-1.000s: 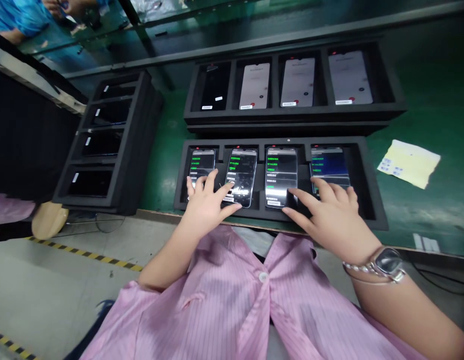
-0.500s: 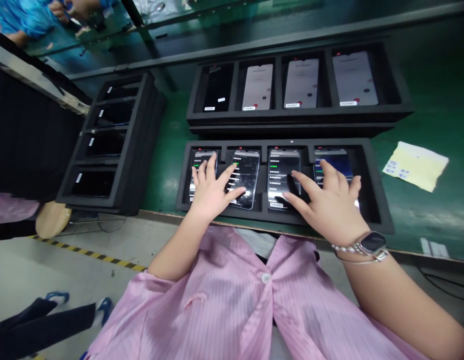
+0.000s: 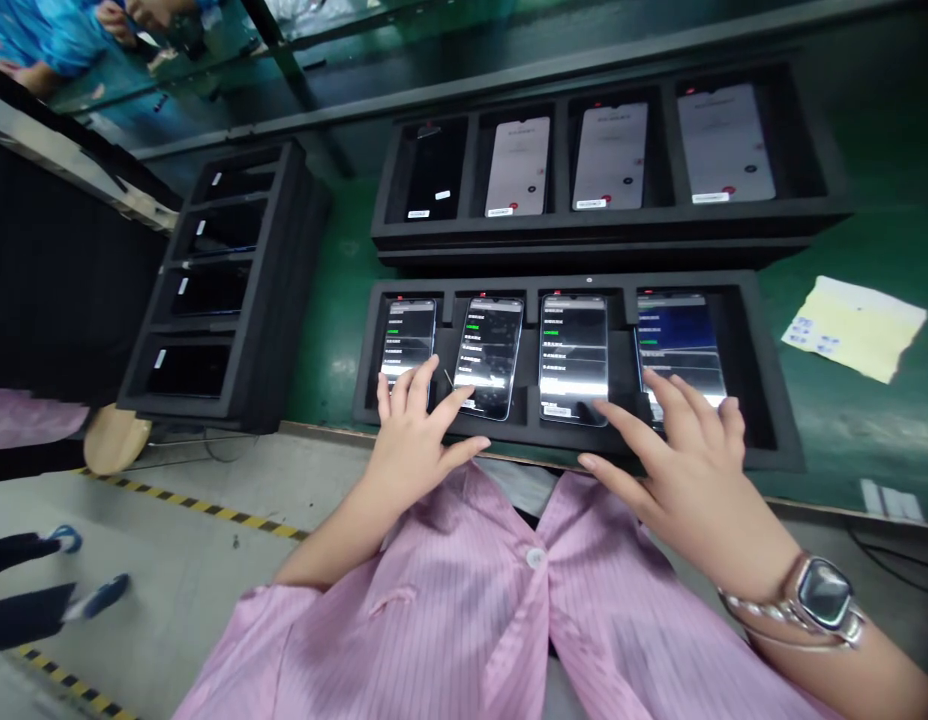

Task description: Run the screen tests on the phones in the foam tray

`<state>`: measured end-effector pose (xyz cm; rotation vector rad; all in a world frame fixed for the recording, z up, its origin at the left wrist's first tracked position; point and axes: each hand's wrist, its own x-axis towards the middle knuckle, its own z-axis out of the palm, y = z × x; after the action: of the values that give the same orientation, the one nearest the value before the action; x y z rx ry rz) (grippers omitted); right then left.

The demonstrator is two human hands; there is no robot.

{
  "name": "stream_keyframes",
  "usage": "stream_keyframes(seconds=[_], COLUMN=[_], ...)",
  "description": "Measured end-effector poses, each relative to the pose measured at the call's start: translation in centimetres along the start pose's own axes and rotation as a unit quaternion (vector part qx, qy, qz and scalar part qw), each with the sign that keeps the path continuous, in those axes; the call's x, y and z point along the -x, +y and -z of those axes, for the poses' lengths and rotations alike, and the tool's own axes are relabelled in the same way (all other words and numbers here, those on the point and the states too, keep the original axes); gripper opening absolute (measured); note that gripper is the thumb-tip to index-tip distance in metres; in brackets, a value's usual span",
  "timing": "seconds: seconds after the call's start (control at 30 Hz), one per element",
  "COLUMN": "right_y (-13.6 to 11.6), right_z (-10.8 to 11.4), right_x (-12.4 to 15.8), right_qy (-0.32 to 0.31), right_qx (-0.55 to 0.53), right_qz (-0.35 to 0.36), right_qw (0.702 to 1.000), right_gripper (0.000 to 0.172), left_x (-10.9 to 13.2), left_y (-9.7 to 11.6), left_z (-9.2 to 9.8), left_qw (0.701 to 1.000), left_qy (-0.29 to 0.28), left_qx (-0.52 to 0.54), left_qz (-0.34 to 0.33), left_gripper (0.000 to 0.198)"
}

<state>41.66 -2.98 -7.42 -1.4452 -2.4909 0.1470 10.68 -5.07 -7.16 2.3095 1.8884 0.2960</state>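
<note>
Nearest of all, a pink striped smock [image 3: 535, 600], just short of the near tray [image 3: 779, 420], and a watch [image 3: 824, 592] on the right wrist. Left grip [image 3: 415, 440] spread wide and empty, with its fingers [image 3: 402, 388] over the lower end of the first phone [image 3: 408, 335] in the near tray, and its thumb [image 3: 464, 445] angled toward the second phone [image 3: 488, 345]. Right grip [image 3: 689, 470] also wide and holding nothing, with its fingers [image 3: 678, 395] over the lower end of the fourth phone [image 3: 681, 335], and the third phone [image 3: 573, 340] just left of them, largely uncovered. All four phones seated face up in separate slots of the near tray, screens lit with rows of text, some green.

Best handling here, by judgement: light fingertip contact, wrists low, and no sideways push on the seated phones.

Beyond the near tray, on the green surface [image 3: 869, 240], a back tray [image 3: 606, 228] with one dark phone and three pale screens. Right of the near tray, a yellowed sheet [image 3: 854, 330] with small labels. Left of it, a side tray [image 3: 280, 300] of dark phones, then a round wooden seat [image 3: 115, 440] and a co-worker's blue shoe [image 3: 96, 597].
</note>
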Motion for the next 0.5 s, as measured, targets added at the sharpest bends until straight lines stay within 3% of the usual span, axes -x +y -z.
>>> stream_keyframes(seconds=[0.27,0.5], right_y=[0.0,0.14], right_z=[-0.22,-0.91], right_x=[-0.04,0.05], right_qy=[-0.012,0.002], right_qx=[-0.015,-0.024], right_qz=[-0.01,-0.008], right_qw=[1.0,1.0], right_gripper=[0.051,0.058], left_x=[-0.23,-0.24], left_y=[-0.24,-0.2], left_z=[-0.23,-0.26], left_qw=[1.0,1.0], left_qy=[0.0,-0.006], left_qx=[0.004,0.014], left_qz=[0.004,0.008], left_gripper=[0.06,0.058])
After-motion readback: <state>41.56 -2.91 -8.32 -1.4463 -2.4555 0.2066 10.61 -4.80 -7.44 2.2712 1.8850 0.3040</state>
